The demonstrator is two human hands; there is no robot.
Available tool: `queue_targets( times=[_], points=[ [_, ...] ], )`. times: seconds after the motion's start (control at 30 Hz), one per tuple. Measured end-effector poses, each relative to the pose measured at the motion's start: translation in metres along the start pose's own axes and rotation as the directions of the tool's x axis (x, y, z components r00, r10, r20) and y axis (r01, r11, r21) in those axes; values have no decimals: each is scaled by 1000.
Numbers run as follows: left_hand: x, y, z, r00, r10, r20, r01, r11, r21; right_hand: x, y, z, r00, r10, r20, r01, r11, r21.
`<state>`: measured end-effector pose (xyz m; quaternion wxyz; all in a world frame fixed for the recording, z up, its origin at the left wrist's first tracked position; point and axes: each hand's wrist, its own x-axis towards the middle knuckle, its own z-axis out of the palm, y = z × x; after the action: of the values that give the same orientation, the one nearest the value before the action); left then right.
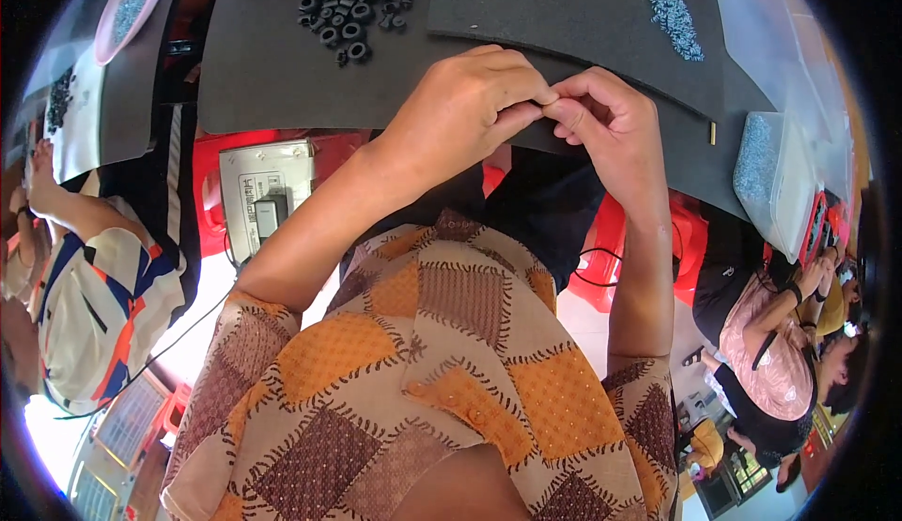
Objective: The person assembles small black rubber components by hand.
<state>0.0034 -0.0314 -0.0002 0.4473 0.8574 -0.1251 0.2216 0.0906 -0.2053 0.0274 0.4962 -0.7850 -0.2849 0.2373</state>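
Above the near edge of the dark table (272, 79), my left hand (470, 98) and my right hand (615, 131) meet with their fingertips touching. Thumb and forefinger of each are pinched closed; whatever sits between them is too small and hidden to make out. Beyond my left hand lies a heap of small black ring-shaped parts (354, 32), seemingly rubber. A raised dark mat (554, 4) is just past my hands, with a scatter of tiny clear bluish pieces (675, 15) towards its right side.
At the right edge stands a clear plastic box (787, 183) of similar bluish pieces, near a small brass-coloured pin (712, 134). A pink bowl (101, 40) is on another table at far left. People sit to the left and right. A carton (246, 169) rests below the table.
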Motion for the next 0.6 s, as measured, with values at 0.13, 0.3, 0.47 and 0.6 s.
queue_targets(
  times=[0.13,0.3,0.47,0.6],
  points=[
    [1,3,1,1000,1,-11,0,998,57,0,8,-3,996,78,37,-81,994,67],
    [7,9,1,998,36,59,-45,987,157,-3,12,-8,999,5,41,-16,957,290],
    [9,2,-7,963,-241,119,258,954,-152,-9,17,-8,996,-64,-55,80,934,349],
    [10,8,-18,864,-459,204,475,615,-629,-16,7,8,976,-156,-149,196,930,311]
  ],
)
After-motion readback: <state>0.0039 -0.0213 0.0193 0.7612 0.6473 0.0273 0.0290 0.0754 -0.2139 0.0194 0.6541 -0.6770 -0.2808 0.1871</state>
